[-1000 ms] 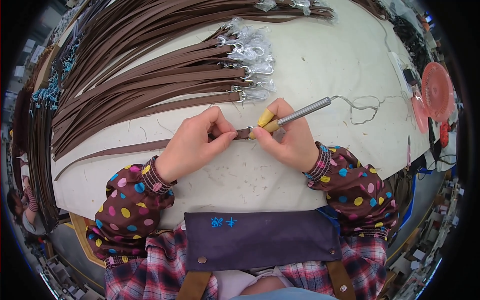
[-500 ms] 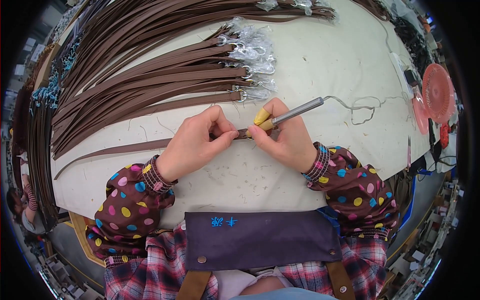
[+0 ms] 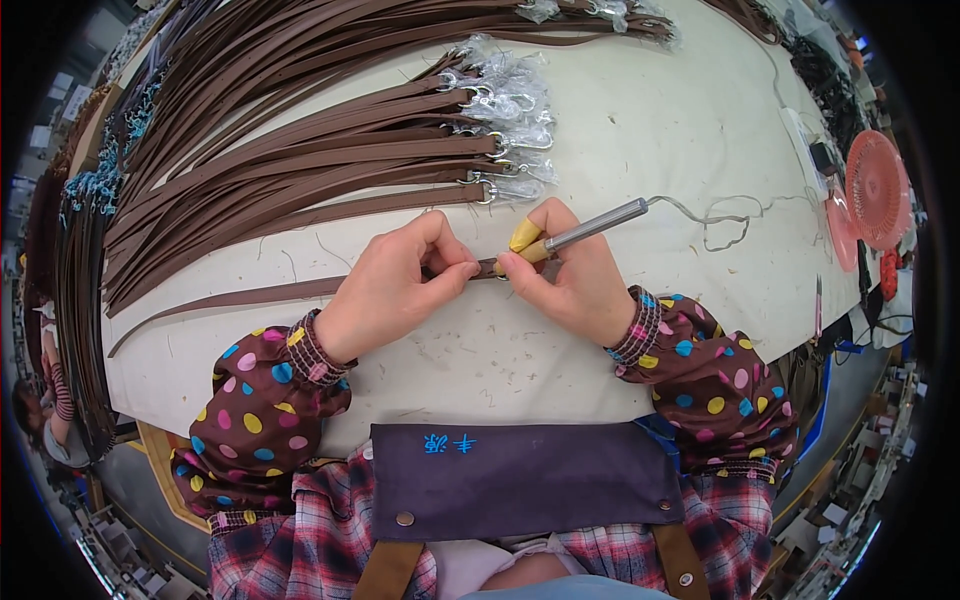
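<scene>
My left hand (image 3: 396, 283) pinches a brown strap (image 3: 250, 295) near its right end, between thumb and index finger. The strap's long tail runs left across the table and curves toward the viewer. In my right hand (image 3: 575, 285) is a corded pen-shaped tool (image 3: 605, 221) with a silver barrel and a tan grip. It slants up to the right, its lower end at the strap's end between both hands. A yellow cover (image 3: 523, 235) sits on a right fingertip. The tool's tip and the strap's end are largely hidden by my fingers.
Many brown straps (image 3: 320, 165) with plastic-wrapped metal clasps (image 3: 505, 100) lie behind my hands. The tool's thin cord (image 3: 725, 218) trails right toward a white power strip (image 3: 800, 150). A pink plastic basket (image 3: 878, 190) stands at the right edge. More straps (image 3: 85, 330) hang at the left.
</scene>
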Demonstrator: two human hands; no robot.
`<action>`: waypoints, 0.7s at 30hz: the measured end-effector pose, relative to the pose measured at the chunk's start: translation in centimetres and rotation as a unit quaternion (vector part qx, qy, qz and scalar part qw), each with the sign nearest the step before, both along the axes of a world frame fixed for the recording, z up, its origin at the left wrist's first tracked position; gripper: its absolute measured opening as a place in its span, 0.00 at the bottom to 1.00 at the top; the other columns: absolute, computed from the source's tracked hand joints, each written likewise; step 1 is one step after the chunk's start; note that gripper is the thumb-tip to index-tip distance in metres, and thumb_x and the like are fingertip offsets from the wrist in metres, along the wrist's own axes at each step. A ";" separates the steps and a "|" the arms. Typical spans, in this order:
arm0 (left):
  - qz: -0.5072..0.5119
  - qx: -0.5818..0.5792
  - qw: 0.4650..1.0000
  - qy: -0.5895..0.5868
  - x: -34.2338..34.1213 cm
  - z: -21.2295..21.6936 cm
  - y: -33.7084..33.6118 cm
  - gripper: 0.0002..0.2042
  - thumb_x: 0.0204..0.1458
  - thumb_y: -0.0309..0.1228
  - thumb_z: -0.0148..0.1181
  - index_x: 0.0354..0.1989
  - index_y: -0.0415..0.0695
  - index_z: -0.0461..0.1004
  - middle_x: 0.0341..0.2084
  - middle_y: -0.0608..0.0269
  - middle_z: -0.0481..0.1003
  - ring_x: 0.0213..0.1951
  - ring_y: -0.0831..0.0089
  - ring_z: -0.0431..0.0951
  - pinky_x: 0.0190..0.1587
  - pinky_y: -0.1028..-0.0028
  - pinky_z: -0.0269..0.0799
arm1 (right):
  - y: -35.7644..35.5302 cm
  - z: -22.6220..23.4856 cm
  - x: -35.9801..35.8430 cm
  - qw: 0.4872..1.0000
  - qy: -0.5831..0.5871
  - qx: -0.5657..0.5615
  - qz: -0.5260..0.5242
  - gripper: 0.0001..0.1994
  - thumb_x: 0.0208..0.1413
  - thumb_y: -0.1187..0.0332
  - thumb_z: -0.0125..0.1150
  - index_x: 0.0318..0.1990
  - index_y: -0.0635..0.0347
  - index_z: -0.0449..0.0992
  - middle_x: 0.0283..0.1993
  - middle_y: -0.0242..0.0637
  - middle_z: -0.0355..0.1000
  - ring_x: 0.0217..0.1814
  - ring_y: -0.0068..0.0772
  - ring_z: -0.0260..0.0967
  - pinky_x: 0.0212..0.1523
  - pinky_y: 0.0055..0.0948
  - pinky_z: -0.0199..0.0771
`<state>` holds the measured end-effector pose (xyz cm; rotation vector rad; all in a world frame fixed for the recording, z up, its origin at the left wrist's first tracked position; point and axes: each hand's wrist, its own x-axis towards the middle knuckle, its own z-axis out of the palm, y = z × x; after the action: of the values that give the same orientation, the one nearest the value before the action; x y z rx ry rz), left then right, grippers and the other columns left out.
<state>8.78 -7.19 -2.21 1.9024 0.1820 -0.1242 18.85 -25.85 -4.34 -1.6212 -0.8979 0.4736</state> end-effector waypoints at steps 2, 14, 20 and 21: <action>-0.001 0.001 1.000 -0.002 0.0 0.0 0.0 0.08 0.53 0.26 0.60 0.30 0.37 0.67 0.24 0.62 0.76 0.27 0.80 0.74 0.30 0.78 0.71 | 0.0 0.0 0.0 1.000 -0.004 -0.002 0.000 0.13 0.52 0.70 0.63 0.35 0.62 0.62 0.26 0.37 0.71 0.24 0.25 0.69 0.26 0.23 0.69; 0.005 -0.011 1.000 0.009 0.1 0.2 0.0 0.08 0.53 0.26 0.60 0.30 0.36 0.66 0.23 0.62 0.76 0.27 0.80 0.75 0.30 0.78 0.71 | 0.0 0.0 0.0 1.000 -0.010 0.017 -0.013 0.12 0.52 0.71 0.63 0.35 0.62 0.63 0.26 0.35 0.70 0.25 0.23 0.68 0.26 0.22 0.68; -0.052 0.092 0.994 0.012 1.4 2.1 -0.9 0.07 0.51 0.25 0.61 0.33 0.39 0.68 0.28 0.63 0.74 0.27 0.76 0.74 0.29 0.76 0.70 | -0.2 -0.2 0.6 0.991 0.023 0.107 -0.074 0.09 0.53 0.73 0.61 0.34 0.61 0.64 0.25 0.29 0.67 0.26 0.16 0.62 0.27 0.19 0.63; -0.077 0.154 0.985 -0.009 1.6 2.2 -1.2 0.08 0.50 0.26 0.61 0.34 0.40 0.68 0.29 0.63 0.73 0.27 0.75 0.74 0.29 0.76 0.69 | -0.3 -0.1 0.7 0.987 0.043 0.127 -0.085 0.09 0.53 0.73 0.60 0.35 0.61 0.64 0.25 0.28 0.67 0.26 0.16 0.60 0.28 0.19 0.62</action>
<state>10.38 -8.43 0.02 2.2245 0.0423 -0.1909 19.50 -26.11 -4.46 -1.4170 -0.7172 0.2952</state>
